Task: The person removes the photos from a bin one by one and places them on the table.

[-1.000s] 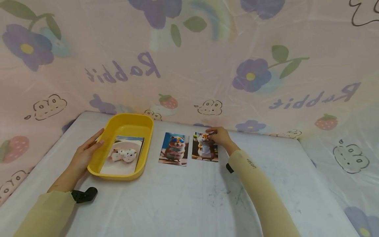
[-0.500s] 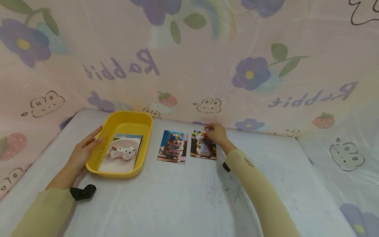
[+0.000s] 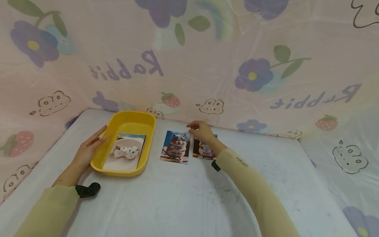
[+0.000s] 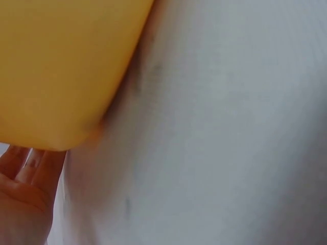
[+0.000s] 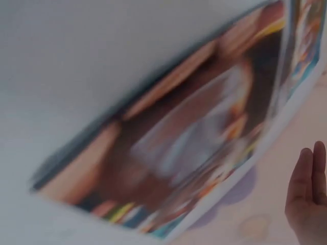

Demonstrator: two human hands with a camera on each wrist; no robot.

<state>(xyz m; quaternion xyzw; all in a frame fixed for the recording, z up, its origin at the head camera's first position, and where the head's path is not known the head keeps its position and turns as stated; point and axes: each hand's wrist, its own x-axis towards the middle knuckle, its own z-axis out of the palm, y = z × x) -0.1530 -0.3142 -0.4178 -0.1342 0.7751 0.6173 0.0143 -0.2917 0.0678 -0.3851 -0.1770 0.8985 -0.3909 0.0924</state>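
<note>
My left hand (image 3: 84,153) holds the left side of a yellow plastic tray (image 3: 151,140), thumb over the rim and fingers along the outside. In the left wrist view the tray (image 4: 61,66) hides the fingertips. On the tray's floor lies a stack of photo cards, the top card (image 3: 125,153) showing two white animal-faced buns. My right hand (image 3: 202,131) hovers with loosely bent fingers, nothing between them, near the top of a sunglasses-hamster photo card (image 3: 174,148). Beneath that hand, partly covered in the head view, lies an apron-hamster photo card (image 3: 202,151), also large in the right wrist view.
A white cloth (image 3: 165,200) covers the table, with faint dark marks at the right. Patterned pink fabric (image 3: 189,65) rises behind and at both sides. Both wrists carry a dark device (image 3: 88,190).
My right hand has come off the apron-hamster card and moved left toward the sunglasses-hamster card. My left hand still holds the tray, which has not moved on the table.
</note>
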